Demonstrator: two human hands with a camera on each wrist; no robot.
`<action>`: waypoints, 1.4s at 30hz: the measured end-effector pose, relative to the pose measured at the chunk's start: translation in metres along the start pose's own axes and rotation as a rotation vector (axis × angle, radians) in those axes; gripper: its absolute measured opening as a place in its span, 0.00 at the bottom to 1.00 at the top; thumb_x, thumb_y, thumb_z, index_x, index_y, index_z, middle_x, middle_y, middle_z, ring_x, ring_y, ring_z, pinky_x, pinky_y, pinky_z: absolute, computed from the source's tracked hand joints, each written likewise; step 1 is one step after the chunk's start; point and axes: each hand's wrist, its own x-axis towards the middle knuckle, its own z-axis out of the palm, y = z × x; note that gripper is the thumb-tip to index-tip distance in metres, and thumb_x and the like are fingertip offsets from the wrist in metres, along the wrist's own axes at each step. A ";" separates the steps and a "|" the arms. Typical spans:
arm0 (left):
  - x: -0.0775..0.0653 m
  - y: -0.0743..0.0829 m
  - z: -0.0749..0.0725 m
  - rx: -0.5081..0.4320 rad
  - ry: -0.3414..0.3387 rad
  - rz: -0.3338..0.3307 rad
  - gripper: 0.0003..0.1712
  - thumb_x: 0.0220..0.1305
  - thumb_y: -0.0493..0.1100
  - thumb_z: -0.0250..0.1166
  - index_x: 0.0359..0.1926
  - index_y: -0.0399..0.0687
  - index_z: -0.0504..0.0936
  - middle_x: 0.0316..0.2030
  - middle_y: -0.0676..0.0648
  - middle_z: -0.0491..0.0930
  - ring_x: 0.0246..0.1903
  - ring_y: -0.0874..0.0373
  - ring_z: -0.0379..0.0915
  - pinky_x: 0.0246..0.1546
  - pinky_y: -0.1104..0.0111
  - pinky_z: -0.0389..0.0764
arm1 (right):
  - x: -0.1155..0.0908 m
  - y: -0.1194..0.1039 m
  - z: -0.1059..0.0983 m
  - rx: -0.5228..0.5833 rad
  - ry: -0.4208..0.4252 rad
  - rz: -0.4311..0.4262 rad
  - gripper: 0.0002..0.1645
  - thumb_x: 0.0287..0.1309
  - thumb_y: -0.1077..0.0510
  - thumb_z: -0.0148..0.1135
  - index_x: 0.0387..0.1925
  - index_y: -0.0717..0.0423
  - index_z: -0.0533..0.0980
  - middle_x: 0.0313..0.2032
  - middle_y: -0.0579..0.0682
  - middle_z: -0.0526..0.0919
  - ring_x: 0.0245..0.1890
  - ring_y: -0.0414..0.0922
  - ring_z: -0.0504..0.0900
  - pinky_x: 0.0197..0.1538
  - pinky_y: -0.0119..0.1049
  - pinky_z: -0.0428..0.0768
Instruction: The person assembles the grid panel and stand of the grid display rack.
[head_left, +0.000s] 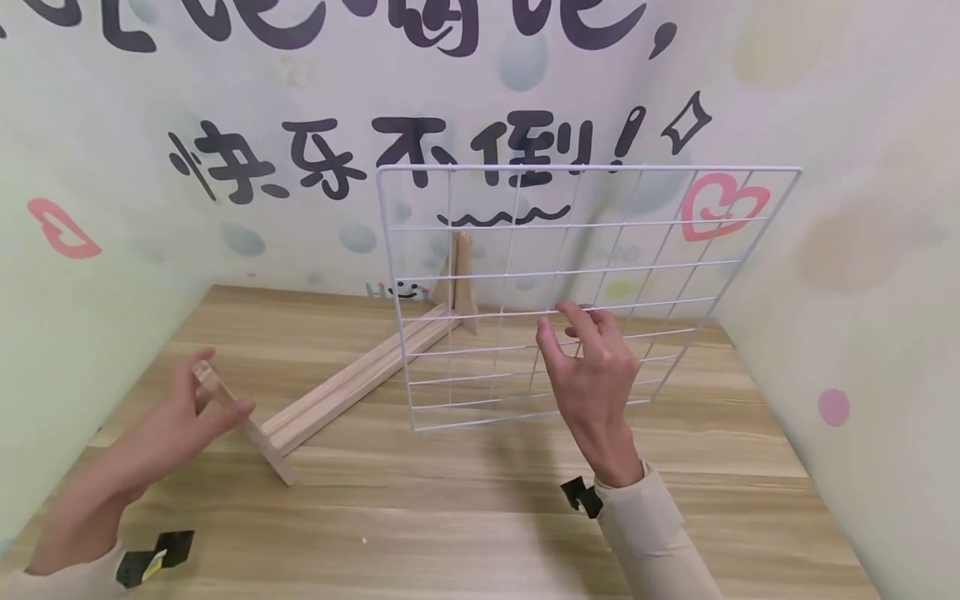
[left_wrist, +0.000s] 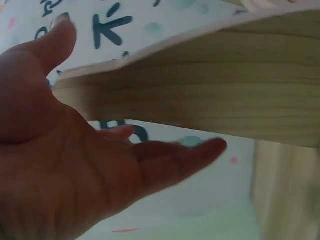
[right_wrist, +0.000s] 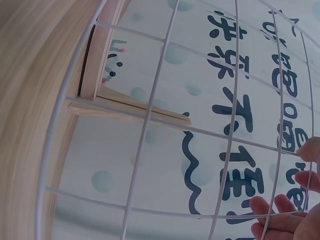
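1. While the right hand (head_left: 596,375) grips the white wire grid (head_left: 557,272) by its wires, fingers curled, the left hand (head_left: 180,425) is relaxed, fingers roughly straight.
2. Left hand straddles the near end piece (head_left: 264,437) of the wooden stand (head_left: 366,371), thumb one side, fingers the other. Firm contact: can't tell.
3. Grid is upright, tilted, mostly right of the stand; from the head its left part overlaps the stand's far end piece (head_left: 466,279). Can't tell whether its lower edge touches the bench (head_left: 337,533).
4. Stand sits on the bench: grooved long bar, wooden piece at each end, running diagonally.
5. Printed backdrop (head_left: 862,250) rises behind the stand: dark lettering, pink hearts, pale spots.
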 end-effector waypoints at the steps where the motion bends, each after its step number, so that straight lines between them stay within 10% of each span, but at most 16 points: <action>1: 0.000 -0.005 0.001 0.011 -0.010 -0.002 0.56 0.76 0.53 0.53 0.72 0.45 0.13 0.69 0.16 0.23 0.65 0.13 0.32 0.55 0.23 0.53 | 0.000 0.000 0.000 0.002 -0.001 -0.001 0.10 0.52 0.58 0.70 0.37 0.59 0.85 0.32 0.61 0.84 0.27 0.53 0.85 0.23 0.47 0.78; 12: 0.010 -0.029 0.021 0.071 0.028 0.029 0.54 0.71 0.48 0.62 0.73 0.25 0.33 0.69 0.15 0.41 0.63 0.15 0.49 0.59 0.33 0.62 | 0.000 0.002 0.000 0.006 0.013 0.001 0.11 0.51 0.59 0.71 0.37 0.60 0.85 0.32 0.61 0.84 0.27 0.52 0.85 0.24 0.47 0.79; 24: 0.015 -0.037 0.034 -0.076 0.058 0.073 0.62 0.65 0.44 0.67 0.75 0.38 0.25 0.73 0.22 0.30 0.68 0.17 0.27 0.61 0.25 0.43 | 0.001 0.007 -0.002 0.033 0.027 -0.002 0.11 0.50 0.61 0.70 0.37 0.60 0.85 0.33 0.60 0.85 0.27 0.52 0.85 0.26 0.48 0.80; 42: 0.016 -0.043 0.037 -0.071 0.118 0.118 0.46 0.64 0.42 0.68 0.69 0.40 0.46 0.70 0.25 0.48 0.68 0.26 0.47 0.58 0.37 0.62 | 0.002 0.004 -0.001 0.045 0.033 -0.008 0.12 0.52 0.60 0.71 0.38 0.62 0.84 0.33 0.61 0.85 0.28 0.54 0.86 0.27 0.49 0.81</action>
